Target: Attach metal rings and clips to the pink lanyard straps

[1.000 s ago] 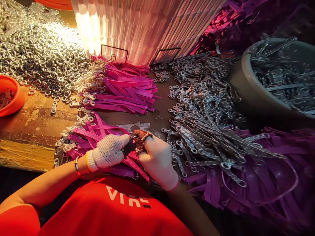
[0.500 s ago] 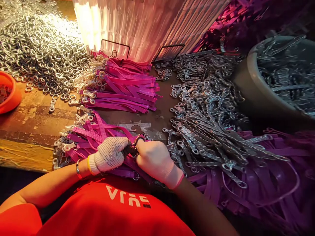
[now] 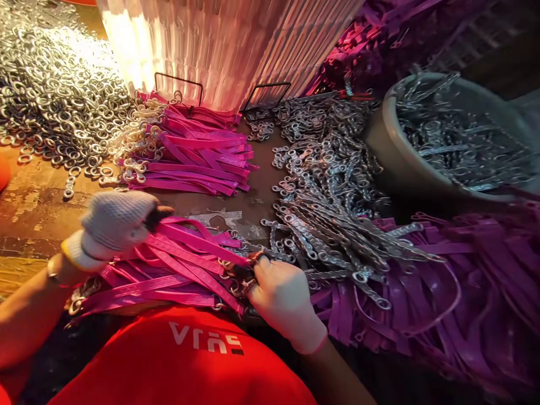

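A magenta strap (image 3: 202,242) is stretched between my two gloved hands, above a loose pile of similar straps. My left hand (image 3: 120,222), blurred by motion, is closed at the strap's left end. Closed fingers of my right hand (image 3: 284,295) grip its other end, low in front of my red shirt. Dark finger coverings show on both hands' fingertips. Beneath, the near strap pile (image 3: 169,281) has metal rings at its left ends. Farther back lies a neater bundle of magenta straps (image 3: 202,152), also with rings on the left.
Loose metal rings (image 3: 59,101) are heaped at the back left. Braided chain-like pieces with ring ends (image 3: 337,197) lie to the right, beside a large grey bucket (image 3: 405,135) of similar pieces. A corrugated translucent panel (image 3: 228,50) stands behind. Purple straps (image 3: 422,292) fill the lower right.
My hands were together over the near pile and have moved apart. The left went up and left, the right slightly right and down, with the strap now drawn out between them. The view shifted right.
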`<action>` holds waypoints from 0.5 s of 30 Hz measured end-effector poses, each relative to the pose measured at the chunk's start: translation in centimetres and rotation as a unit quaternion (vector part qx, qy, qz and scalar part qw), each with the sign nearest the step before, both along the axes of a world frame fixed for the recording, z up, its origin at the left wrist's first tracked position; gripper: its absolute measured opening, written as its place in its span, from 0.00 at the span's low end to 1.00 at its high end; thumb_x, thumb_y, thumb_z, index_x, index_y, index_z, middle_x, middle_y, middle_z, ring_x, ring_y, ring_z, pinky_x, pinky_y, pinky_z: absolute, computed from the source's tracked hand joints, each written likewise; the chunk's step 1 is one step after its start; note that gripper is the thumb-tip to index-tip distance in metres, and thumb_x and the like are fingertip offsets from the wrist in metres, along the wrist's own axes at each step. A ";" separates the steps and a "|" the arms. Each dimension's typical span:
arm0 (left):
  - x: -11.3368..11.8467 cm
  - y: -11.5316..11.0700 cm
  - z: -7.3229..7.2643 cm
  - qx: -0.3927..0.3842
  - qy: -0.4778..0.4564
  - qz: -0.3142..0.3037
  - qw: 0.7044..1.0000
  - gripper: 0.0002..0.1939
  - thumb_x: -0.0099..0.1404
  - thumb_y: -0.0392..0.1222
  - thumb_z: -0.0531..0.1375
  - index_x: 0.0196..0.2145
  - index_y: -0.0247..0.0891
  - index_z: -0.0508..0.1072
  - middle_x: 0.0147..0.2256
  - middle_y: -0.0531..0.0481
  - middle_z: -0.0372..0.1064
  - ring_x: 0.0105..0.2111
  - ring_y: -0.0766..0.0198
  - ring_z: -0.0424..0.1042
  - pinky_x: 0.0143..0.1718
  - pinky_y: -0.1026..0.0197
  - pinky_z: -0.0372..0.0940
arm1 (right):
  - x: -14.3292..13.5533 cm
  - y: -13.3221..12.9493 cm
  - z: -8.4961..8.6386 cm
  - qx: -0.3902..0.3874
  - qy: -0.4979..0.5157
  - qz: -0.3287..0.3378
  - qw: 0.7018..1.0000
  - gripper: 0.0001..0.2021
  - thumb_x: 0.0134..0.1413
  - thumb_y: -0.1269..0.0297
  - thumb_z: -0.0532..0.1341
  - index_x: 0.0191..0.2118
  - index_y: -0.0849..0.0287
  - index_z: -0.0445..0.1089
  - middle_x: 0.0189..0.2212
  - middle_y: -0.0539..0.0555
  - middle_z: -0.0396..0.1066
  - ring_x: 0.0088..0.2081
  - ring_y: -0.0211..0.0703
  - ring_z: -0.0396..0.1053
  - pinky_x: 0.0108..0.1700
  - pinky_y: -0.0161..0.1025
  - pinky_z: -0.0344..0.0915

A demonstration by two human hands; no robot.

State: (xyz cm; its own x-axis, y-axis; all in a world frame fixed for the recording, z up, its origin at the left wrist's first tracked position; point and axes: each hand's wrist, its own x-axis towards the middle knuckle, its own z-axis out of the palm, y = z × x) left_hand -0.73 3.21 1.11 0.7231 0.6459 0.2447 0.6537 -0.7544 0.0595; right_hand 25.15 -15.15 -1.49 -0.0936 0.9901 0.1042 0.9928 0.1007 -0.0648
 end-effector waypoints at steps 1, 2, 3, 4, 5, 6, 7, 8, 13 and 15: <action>-0.9 0.5 0.1 0.025 0.025 0.023 0.999 0.15 0.66 0.50 0.56 0.32 0.37 0.75 0.24 0.49 0.69 0.24 0.64 0.62 0.28 0.63 0.49 | 0.4 -0.6 0.0 -0.024 0.008 -0.012 1.000 0.05 0.48 0.73 0.55 0.25 0.59 0.66 0.18 0.52 0.65 0.22 0.40 0.59 0.28 0.40 0.47; -1.7 0.7 -0.1 0.034 0.053 0.035 0.997 0.14 0.65 0.49 0.56 0.35 0.36 0.75 0.27 0.48 0.70 0.26 0.63 0.63 0.30 0.63 0.52 | 0.8 -1.0 0.0 -0.051 0.018 -0.014 0.998 0.05 0.49 0.73 0.56 0.27 0.59 0.67 0.20 0.52 0.67 0.24 0.41 0.61 0.29 0.39 0.49; -2.2 0.6 -0.5 0.030 0.078 0.038 0.996 0.14 0.64 0.48 0.57 0.38 0.35 0.75 0.29 0.46 0.71 0.28 0.61 0.65 0.32 0.62 0.55 | 1.2 -1.1 -0.1 -0.072 0.028 -0.015 0.997 0.04 0.50 0.72 0.58 0.29 0.60 0.69 0.24 0.53 0.70 0.26 0.41 0.64 0.31 0.38 0.52; -2.4 0.3 -1.0 0.017 0.100 0.029 0.994 0.13 0.63 0.46 0.57 0.39 0.34 0.75 0.32 0.44 0.72 0.31 0.59 0.67 0.34 0.60 0.59 | 1.8 -1.0 -0.2 -0.085 0.032 -0.024 0.996 0.04 0.51 0.72 0.59 0.32 0.60 0.70 0.28 0.55 0.72 0.30 0.43 0.66 0.33 0.37 0.55; -2.5 -0.2 -1.6 0.000 0.115 0.012 0.993 0.12 0.62 0.43 0.57 0.39 0.34 0.75 0.34 0.42 0.72 0.34 0.56 0.68 0.36 0.57 0.61 | 2.5 -0.6 -0.3 -0.090 0.025 -0.049 0.994 0.06 0.51 0.71 0.59 0.36 0.61 0.71 0.32 0.57 0.73 0.33 0.44 0.68 0.35 0.37 0.57; -2.5 -0.9 -2.2 -0.017 0.121 -0.008 0.993 0.11 0.61 0.41 0.58 0.39 0.33 0.75 0.36 0.40 0.73 0.37 0.53 0.70 0.40 0.54 0.64 | 3.3 0.1 -0.5 -0.093 0.008 -0.093 0.991 0.07 0.52 0.71 0.59 0.38 0.62 0.72 0.34 0.59 0.74 0.35 0.46 0.69 0.35 0.38 0.58; -2.4 -1.6 -2.8 -0.035 0.120 -0.029 0.992 0.10 0.59 0.37 0.57 0.38 0.34 0.75 0.38 0.39 0.73 0.40 0.51 0.70 0.44 0.52 0.64 | 4.0 0.9 -0.9 -0.098 -0.015 -0.151 0.984 0.08 0.54 0.71 0.58 0.39 0.63 0.73 0.34 0.61 0.74 0.35 0.48 0.70 0.34 0.39 0.58; -2.4 -2.3 -3.2 -0.049 0.115 -0.041 0.991 0.10 0.58 0.34 0.57 0.37 0.34 0.75 0.39 0.39 0.72 0.43 0.50 0.70 0.49 0.49 0.64 | 4.6 1.9 -1.3 -0.110 -0.039 -0.210 0.971 0.09 0.56 0.70 0.57 0.39 0.64 0.73 0.33 0.62 0.74 0.33 0.50 0.71 0.32 0.39 0.57; -4.1 -2.7 -3.4 -0.065 -0.016 0.017 0.998 0.10 0.64 0.39 0.58 0.42 0.37 0.75 0.41 0.40 0.72 0.45 0.53 0.71 0.48 0.51 0.66 | 5.0 6.5 -3.8 -0.151 -0.034 -0.274 0.949 0.10 0.57 0.73 0.52 0.34 0.63 0.71 0.31 0.65 0.75 0.29 0.49 0.72 0.28 0.39 0.54; -5.5 -0.9 -2.9 -0.058 -0.058 0.072 0.994 0.09 0.65 0.41 0.58 0.42 0.37 0.75 0.41 0.41 0.72 0.43 0.54 0.72 0.46 0.53 0.67 | 4.8 7.1 -5.0 -0.148 0.025 -0.240 0.959 0.09 0.56 0.74 0.52 0.30 0.60 0.69 0.30 0.63 0.75 0.30 0.48 0.72 0.30 0.39 0.57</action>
State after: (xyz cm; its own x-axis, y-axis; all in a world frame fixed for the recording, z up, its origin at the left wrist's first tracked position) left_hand -6.19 2.30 -1.78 0.5919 0.7701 0.2378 0.7388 -0.6364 0.2220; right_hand 29.91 -8.06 -6.50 0.3777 0.9051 -0.1954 0.9154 -0.3968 -0.0684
